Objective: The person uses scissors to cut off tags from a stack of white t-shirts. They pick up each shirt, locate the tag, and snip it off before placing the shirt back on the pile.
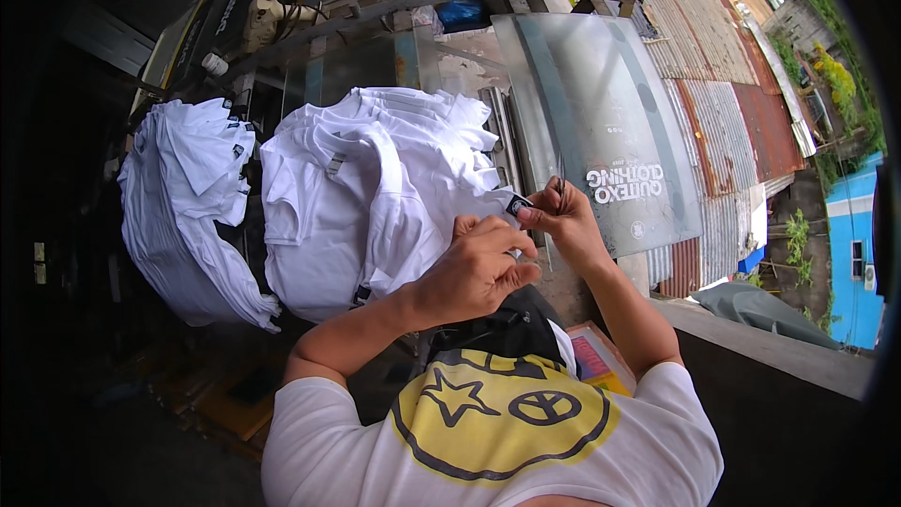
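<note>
My right hand [569, 225] pinches a white T-shirt's hem corner between thumb and finger, beside a small black label [518, 205] with a pale emblem. A slim dark metal tool [561, 186], seemingly small scissors, sticks up from the same hand; its handle is mostly hidden. Close by on the left, my left hand [479, 264] is half curled, thumb and forefinger apart, with nothing visible between them. Beyond it lies a fanned stack of white T-shirts [317, 204], collars facing away. One shirt is partly folded over on top.
Farther left hangs a second pile of white shirts [183, 225] with black labels. A printing screen [577, 120] bearing reversed lettering rests at the right. Metal rails [450, 0] cross the far side, near a beige heat gun-like tool [264, 21]. A concrete ledge [760, 348] borders corrugated roofs [711, 134].
</note>
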Demonstrator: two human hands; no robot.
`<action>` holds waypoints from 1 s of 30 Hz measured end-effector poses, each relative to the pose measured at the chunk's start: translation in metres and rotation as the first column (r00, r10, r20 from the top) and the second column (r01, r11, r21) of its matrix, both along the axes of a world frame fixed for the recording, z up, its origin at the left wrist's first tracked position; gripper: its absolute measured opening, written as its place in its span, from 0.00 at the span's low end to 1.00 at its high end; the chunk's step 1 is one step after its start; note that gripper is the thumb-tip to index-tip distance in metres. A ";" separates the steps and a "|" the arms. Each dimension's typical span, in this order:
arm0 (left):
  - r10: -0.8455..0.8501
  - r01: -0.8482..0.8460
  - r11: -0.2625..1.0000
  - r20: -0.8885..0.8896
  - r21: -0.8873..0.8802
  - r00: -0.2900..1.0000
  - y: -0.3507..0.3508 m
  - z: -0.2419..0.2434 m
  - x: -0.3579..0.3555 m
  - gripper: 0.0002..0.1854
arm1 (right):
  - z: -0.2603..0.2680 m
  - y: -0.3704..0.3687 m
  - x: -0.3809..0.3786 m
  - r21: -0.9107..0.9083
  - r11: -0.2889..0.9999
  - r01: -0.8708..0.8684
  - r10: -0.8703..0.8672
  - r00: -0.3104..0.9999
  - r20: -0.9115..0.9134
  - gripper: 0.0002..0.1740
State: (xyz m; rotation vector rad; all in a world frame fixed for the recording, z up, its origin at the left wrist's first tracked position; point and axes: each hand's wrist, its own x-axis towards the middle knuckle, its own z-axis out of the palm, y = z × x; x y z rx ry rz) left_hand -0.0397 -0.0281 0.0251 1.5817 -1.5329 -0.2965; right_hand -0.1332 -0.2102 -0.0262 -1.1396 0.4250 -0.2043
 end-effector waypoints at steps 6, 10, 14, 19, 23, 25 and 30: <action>0.206 -0.204 0.978 -0.067 0.044 0.976 -0.007 0.002 0.008 0.08 | -0.003 -0.009 -0.003 0.168 0.985 -0.033 0.024 0.998 0.056 0.24; 0.221 -0.216 0.971 0.040 -0.102 0.974 -0.015 -0.009 0.017 0.12 | -0.002 -0.007 -0.004 0.210 0.976 -0.064 0.056 0.997 0.044 0.23; 0.173 -0.151 0.982 0.229 -0.113 0.958 -0.012 -0.013 0.023 0.13 | -0.002 -0.001 -0.003 0.122 0.990 -0.068 0.058 0.995 0.084 0.22; 0.139 -0.149 0.985 -0.115 -0.086 0.984 -0.010 -0.019 0.026 0.08 | -0.001 -0.001 -0.004 -0.252 0.967 -0.039 0.070 0.991 0.116 0.23; 0.143 -0.131 0.989 -0.660 0.068 0.737 -0.010 -0.025 0.029 0.05 | -0.001 -0.003 -0.005 -0.251 0.968 -0.031 0.061 0.992 0.115 0.23; 0.072 0.001 0.996 -0.836 0.087 0.543 -0.006 -0.027 0.032 0.04 | -0.002 -0.004 -0.004 -0.247 0.969 -0.029 0.062 0.990 0.125 0.23; -0.055 0.134 0.991 -0.906 0.002 0.421 -0.003 -0.032 0.038 0.02 | 0.005 -0.003 0.000 -0.200 0.980 0.006 0.027 0.986 0.163 0.22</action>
